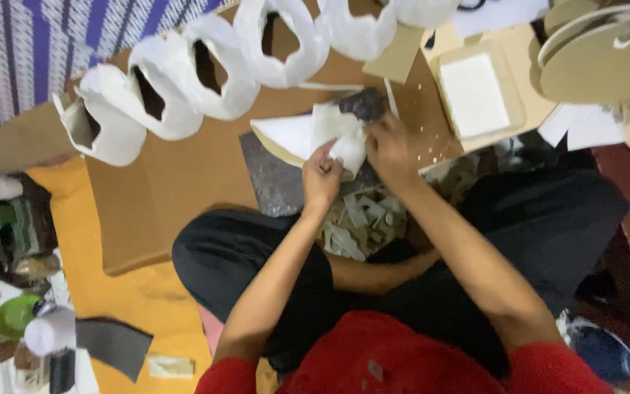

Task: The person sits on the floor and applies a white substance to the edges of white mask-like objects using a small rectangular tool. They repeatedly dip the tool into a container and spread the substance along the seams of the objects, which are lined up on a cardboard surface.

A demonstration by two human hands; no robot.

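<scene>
Seemingly both hands pinch one soft white piece: left hand; right hand; grey mat beneath

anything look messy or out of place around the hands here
Yes: a heap of pale offcuts lies loose in the person's lap, just below the left hand and right hand, which both grip a crumpled white piece. Small white flecks are scattered on the brown cardboard.
</scene>
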